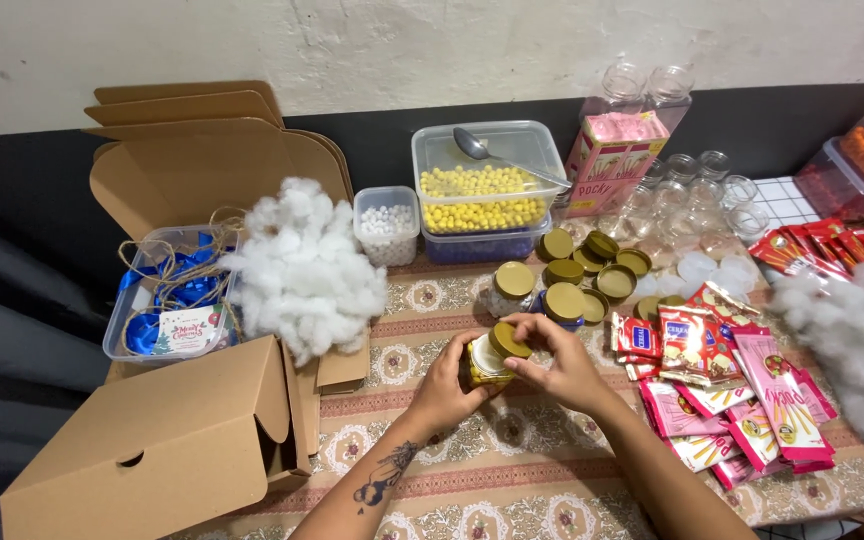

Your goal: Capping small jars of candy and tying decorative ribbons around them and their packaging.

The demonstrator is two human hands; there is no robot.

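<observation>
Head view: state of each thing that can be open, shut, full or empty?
Jar in hands: filled, gold lid half on.
Yellow-ball tub: open, about half full, spoon inside.
White-ball tub: open, part full.
Glass jars: empty, unlidded.
Front box: closed.
Back box: open.
</observation>
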